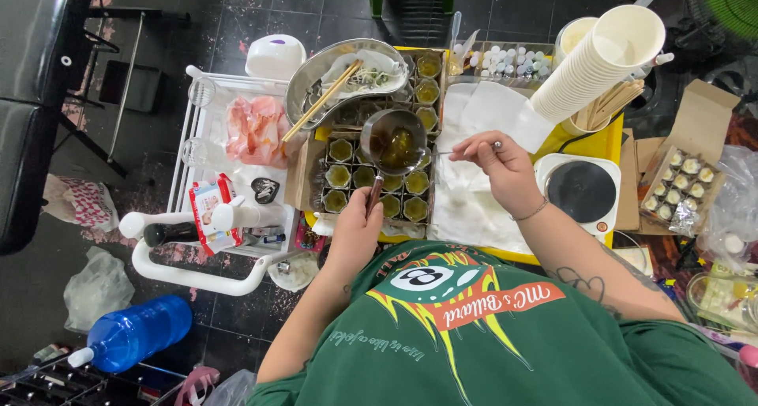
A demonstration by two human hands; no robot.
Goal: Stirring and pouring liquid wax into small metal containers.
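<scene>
Holding small saucepan (392, 144) by its handle, left hand (353, 234) keeps it over tray of little cups (377, 186) near desk's front edge; right hand (499, 169) pinches thin metal stirrer (462, 150) beside pan rim.

The scene is evenly and brightly lit from above; shadows are kept soft, edges are bent by wide-angle distortion.

A yellow table (604, 141) bears small glass jars (371, 186), white cloth (466, 204) and a hotplate (583, 191).
</scene>
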